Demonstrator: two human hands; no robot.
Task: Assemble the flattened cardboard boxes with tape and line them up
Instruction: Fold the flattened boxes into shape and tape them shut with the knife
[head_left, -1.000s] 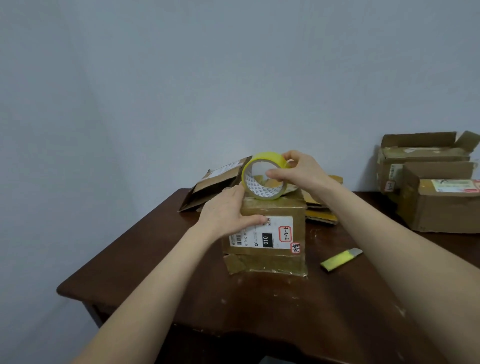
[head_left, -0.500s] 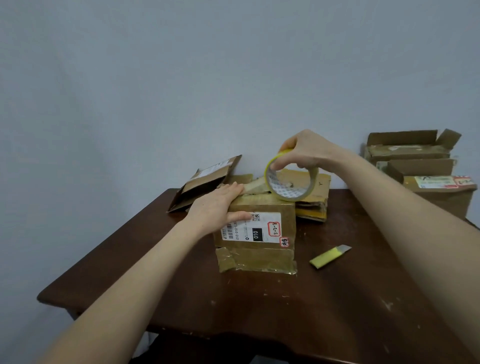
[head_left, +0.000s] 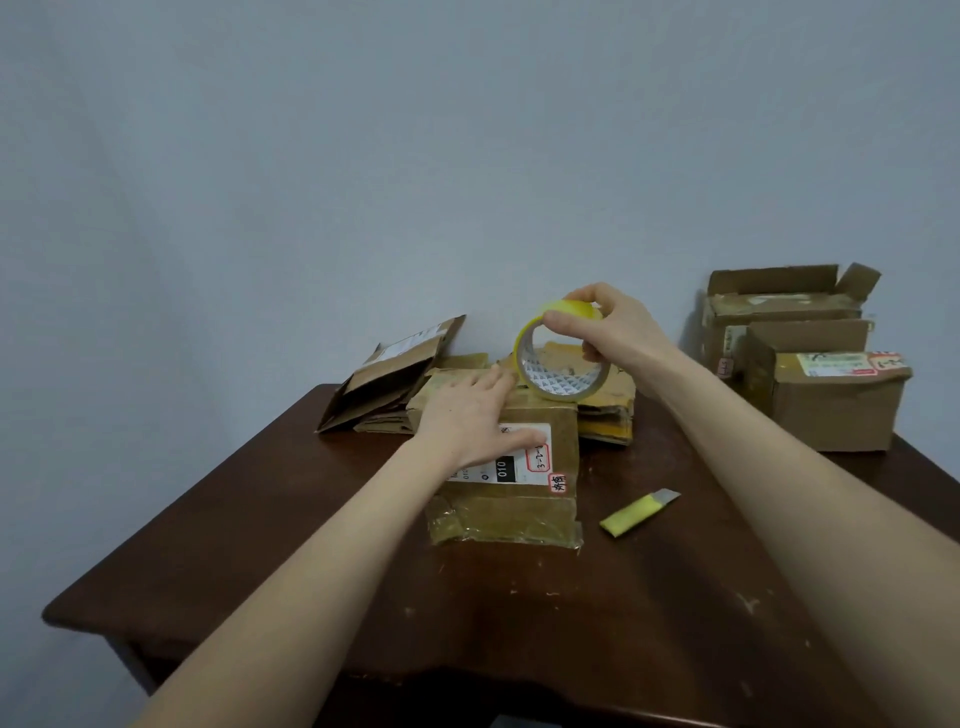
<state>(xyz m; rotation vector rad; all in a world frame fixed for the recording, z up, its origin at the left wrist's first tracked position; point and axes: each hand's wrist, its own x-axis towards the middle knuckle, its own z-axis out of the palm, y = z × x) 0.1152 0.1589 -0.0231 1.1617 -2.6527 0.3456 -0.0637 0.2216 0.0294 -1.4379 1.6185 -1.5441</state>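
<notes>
Tape roll (head_left: 563, 364) moving rightward over cardboard box (head_left: 519, 512); right hand (head_left: 621, 335) fingers gripping roll, left hand (head_left: 467, 421) fingers straight, pressing box. Worth keeping strip taut, centred.

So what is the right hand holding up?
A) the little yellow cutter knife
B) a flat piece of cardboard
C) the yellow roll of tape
C: the right hand grips the yellow roll of tape over the brown cardboard box, while the yellow cutter knife lies on the dark wooden table with no hand on it.
</notes>
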